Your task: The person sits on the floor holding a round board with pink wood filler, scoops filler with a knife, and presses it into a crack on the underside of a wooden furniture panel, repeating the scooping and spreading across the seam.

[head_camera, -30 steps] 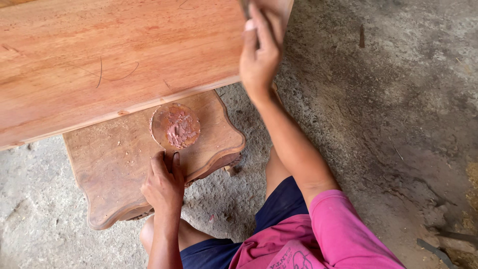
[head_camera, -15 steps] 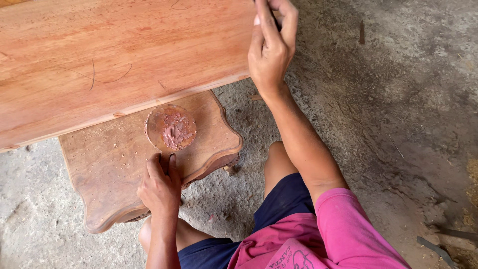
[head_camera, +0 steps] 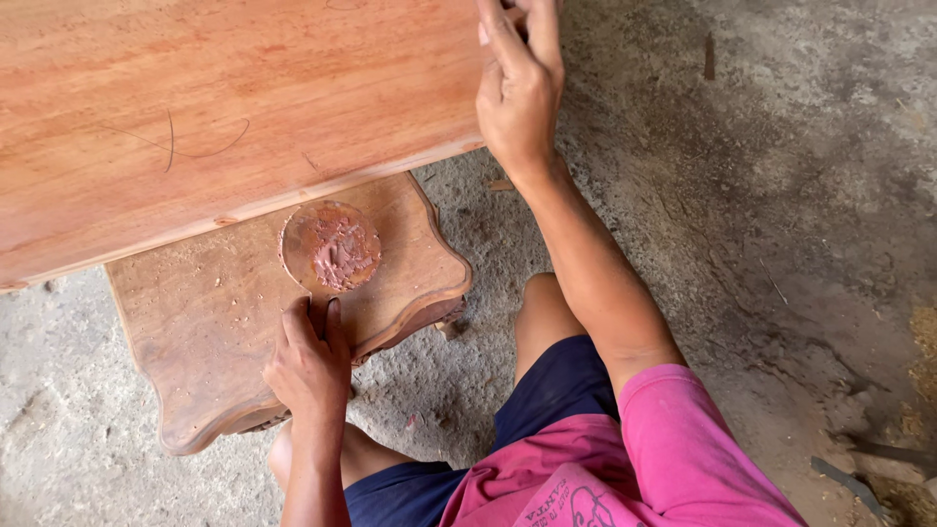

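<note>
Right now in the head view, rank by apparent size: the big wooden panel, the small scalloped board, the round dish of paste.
1. big wooden panel, though it lies nearer the camera and is cropped
2. small scalloped board
3. round dish of paste

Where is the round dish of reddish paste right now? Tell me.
In the head view, the round dish of reddish paste sits left of centre on the low scalloped wooden board, just below the edge of the big plank, with the left hand right beneath it.
</note>
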The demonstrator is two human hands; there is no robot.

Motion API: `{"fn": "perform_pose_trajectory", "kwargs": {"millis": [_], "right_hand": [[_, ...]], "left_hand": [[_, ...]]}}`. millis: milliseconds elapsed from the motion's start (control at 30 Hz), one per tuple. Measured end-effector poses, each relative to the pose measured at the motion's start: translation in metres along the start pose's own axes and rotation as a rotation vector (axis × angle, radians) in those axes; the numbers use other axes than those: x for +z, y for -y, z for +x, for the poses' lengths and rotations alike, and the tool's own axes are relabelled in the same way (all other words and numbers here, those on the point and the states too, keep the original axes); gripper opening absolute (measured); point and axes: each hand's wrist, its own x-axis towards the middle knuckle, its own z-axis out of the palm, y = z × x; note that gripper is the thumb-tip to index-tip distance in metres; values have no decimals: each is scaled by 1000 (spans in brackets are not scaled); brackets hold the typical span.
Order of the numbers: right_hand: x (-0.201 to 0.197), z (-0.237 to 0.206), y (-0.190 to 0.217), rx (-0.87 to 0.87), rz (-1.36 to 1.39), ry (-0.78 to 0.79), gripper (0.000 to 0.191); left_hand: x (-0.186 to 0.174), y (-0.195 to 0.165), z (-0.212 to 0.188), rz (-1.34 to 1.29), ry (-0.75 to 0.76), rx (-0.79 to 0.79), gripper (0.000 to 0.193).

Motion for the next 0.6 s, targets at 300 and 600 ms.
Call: {"fn": "perform_pose_trajectory", "kwargs": {"millis": [300,600], "right_hand": [[5,-3,-9,-31,-31,-105,51],[-6,27,17,-22,13,-21,17]], "left_hand": [[-1,1,1,-14,-2,5,31],[-4,-1,2,-50,-9,0,30]]}}
